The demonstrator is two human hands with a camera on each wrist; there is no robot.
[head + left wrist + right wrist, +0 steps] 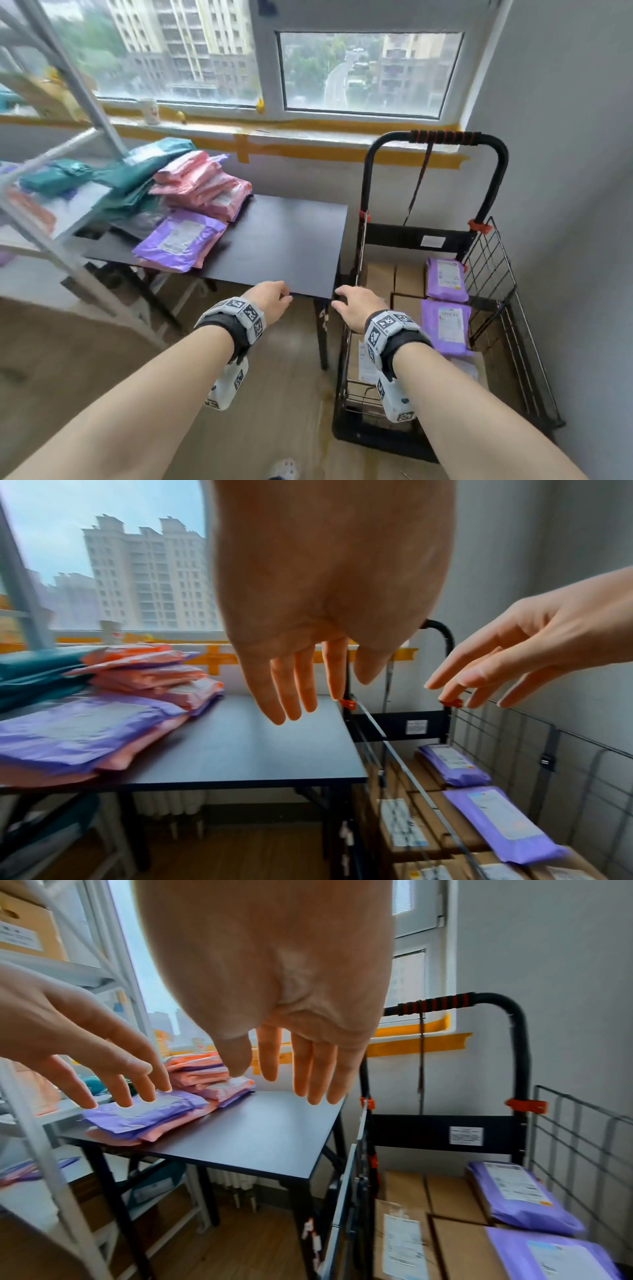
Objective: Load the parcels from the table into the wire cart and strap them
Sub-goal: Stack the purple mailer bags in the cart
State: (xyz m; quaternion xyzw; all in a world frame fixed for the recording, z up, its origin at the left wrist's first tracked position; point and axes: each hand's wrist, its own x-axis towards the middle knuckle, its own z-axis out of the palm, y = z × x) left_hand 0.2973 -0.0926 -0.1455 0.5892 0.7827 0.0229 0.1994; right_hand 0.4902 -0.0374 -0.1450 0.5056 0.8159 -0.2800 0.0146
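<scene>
A dark table (281, 240) carries a purple parcel (180, 240) at its left front, with a stack of pink parcels (205, 186) and green bags (147, 164) behind it. To its right stands the black wire cart (493, 267), which holds brown boxes (407, 277) and two purple parcels (445, 279) (445, 325). My left hand (274, 299) hovers empty at the table's front edge, fingers straight. My right hand (356, 303) hovers empty between the table's corner and the cart, fingers spread. Both hands (294, 685) (291, 1074) hold nothing in the wrist views.
A grey metal shelf rack (51, 171) with more parcels stands at the left, close to the table. The cart's handle (442, 137) has a strap (419, 181) hanging from it. A grey wall (565, 171) bounds the cart on the right. A window sill (239, 128) runs behind.
</scene>
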